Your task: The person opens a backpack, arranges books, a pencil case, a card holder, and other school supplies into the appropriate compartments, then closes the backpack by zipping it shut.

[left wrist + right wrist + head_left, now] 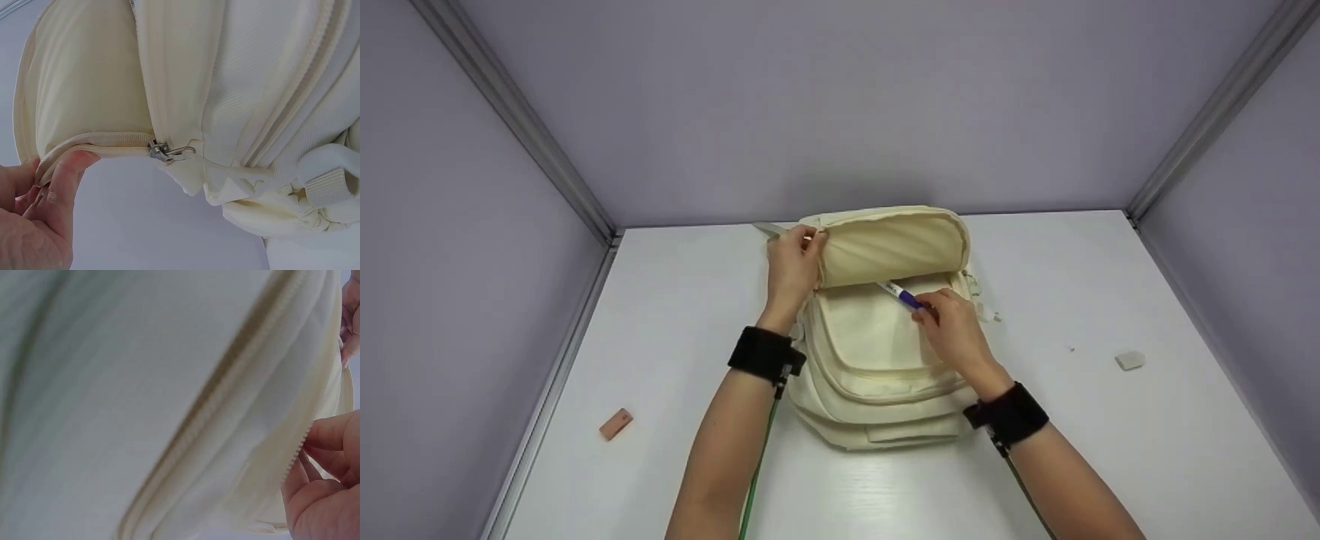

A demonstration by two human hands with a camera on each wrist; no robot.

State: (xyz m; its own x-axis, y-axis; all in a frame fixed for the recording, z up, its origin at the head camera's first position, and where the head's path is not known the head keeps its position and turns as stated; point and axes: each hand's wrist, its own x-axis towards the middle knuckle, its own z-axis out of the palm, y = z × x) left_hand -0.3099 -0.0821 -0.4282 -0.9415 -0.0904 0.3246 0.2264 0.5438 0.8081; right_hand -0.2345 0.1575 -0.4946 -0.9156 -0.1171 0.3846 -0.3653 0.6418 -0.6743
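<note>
A cream backpack (877, 337) lies on the white table, its top flap (896, 244) folded back and the main opening showing. My left hand (795, 266) pinches the left edge of this flap; in the left wrist view, thumb and fingers grip the zipper border (84, 143) near a metal zipper pull (163, 151). My right hand (956, 326) holds a white marker with a blue-purple end (909, 299) over the front panel. The marker's far end points up-left into the opening beneath the flap. In the right wrist view, the right hand (329, 478) is beside the zipper teeth, and the marker is hidden.
An orange-pink block (616, 424) lies at the left of the table (675, 315). A small grey-white block (1129, 361) and a tiny crumb lie at the right. Grey-lilac panels stand on the back and both sides. A green cable (757, 469) runs along the left forearm.
</note>
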